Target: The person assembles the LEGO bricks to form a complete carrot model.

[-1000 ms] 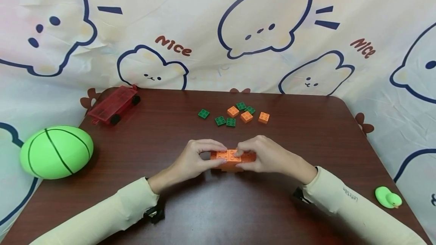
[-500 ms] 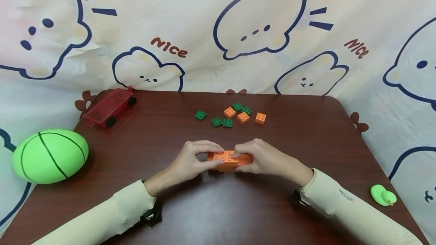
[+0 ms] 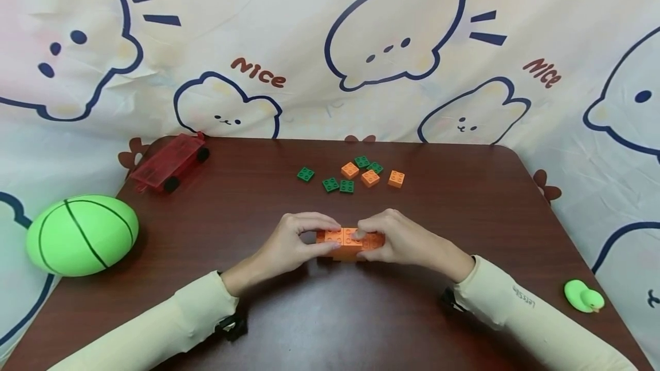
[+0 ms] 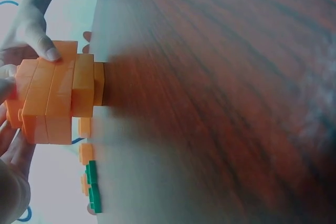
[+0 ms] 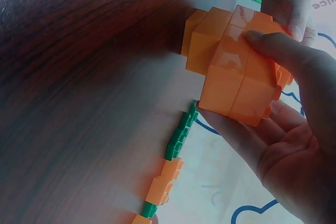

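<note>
A stack of joined orange toy bricks stands mid-table, narrower at its base than above, with studs on top. The left wrist view shows the same brick stack from the side, its layers stepping inward toward the wood. My left hand grips its left end, thumb on the near face and fingers along the far side. On the right end, my right hand holds it likewise, with the index finger bent over the top. In the right wrist view, the right thumb presses a side face of the upper bricks.
Loose orange bricks and green bricks lie farther back. A clear red toy cart sits at the far left, near a green ball. A green toy duck stands by the right edge. A patterned cloth hangs behind.
Both hands keep the same hold on the orange brick stack. The head view shifts slightly; the things on the table stay in place.
</note>
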{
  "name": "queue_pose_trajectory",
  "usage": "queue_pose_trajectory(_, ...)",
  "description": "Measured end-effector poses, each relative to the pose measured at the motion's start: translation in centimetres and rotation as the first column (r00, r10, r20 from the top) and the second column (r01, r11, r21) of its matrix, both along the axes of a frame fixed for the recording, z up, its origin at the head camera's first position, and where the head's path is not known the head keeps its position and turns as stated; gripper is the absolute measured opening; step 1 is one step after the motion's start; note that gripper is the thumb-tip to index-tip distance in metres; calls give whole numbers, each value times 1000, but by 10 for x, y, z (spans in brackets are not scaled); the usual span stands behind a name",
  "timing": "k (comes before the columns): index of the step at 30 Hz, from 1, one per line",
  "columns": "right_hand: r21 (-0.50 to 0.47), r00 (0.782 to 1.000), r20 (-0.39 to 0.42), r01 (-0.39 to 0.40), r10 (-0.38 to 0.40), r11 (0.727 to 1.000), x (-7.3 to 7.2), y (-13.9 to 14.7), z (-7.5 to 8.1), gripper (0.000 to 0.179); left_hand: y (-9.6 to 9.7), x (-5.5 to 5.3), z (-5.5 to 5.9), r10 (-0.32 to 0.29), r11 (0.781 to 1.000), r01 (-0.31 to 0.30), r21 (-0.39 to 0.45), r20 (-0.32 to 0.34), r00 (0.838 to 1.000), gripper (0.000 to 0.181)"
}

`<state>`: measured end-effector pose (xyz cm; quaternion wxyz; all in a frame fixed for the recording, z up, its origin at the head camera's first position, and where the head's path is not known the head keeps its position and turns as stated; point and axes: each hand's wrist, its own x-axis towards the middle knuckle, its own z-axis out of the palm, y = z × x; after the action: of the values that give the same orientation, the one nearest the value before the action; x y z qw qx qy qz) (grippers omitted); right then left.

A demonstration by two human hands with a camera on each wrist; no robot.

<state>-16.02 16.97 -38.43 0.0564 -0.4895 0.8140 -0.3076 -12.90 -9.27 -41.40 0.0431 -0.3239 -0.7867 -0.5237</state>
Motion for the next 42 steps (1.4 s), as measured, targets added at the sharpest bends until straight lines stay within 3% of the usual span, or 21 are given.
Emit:
queue_pose_trajectory(5,22,1000,8,2,-2,1000,-1,1,1,23,-1,1,2,-8,999,9,-51,21,1000,27)
queue_pose_trajectory(9,62,995,94,-37,31,997,-7,9,9,22,-1,0,4,-25,994,30,-108,44,999,30)
queue_pose_trajectory(12,37,990,134,-38,33,999,-20,20,17,27,-1,-1,6,-27,991,31,-133,33,999,30)
queue_pose_trajectory(14,24,995,95,25,-27,999,-34,28,22,26,-1,-1,7,-18,988,22,-151,27,999,30)
queue_pose_trajectory(16,26,990,29,138,-139,990,-54,36,24,21,-1,-1,8,-10,987,14,-158,31,999,30)
queue_pose_trajectory(18,73,961,-46,276,-273,958,-74,46,21,21,-1,1,9,-3,986,8,-165,32,999,31)
queue_pose_trajectory(21,166,893,-100,449,-438,878,-99,63,10,20,1,2,10,-11,986,16,-168,35,999,34)
queue_pose_trajectory(24,236,846,-74,529,-528,815,-115,75,-4,23,4,2,9,-18,986,23,-165,28,999,34)
queue_pose_trajectory(27,255,830,-36,546,-556,798,-123,83,-16,27,7,3,9,-11,989,14,-146,24,1000,32)
queue_pose_trajectory(33,194,823,-62,564,-564,802,-121,83,-38,26,8,6,4,2,992,4,-126,55,999,30)
queue_pose_trajectory(37,140,820,-54,571,-570,809,-108,80,-37,17,8,6,2,-4,994,11,-112,60,998,30)
queue_pose_trajectory(39,106,838,-17,543,-545,833,-97,75,-26,14,8,5,3,-4,994,10,-112,50,999,30)
queue_pose_trajectory(42,19,895,88,438,-438,899,-73,62,-4,14,6,3,7,-2,992,8,-125,46,999,30)
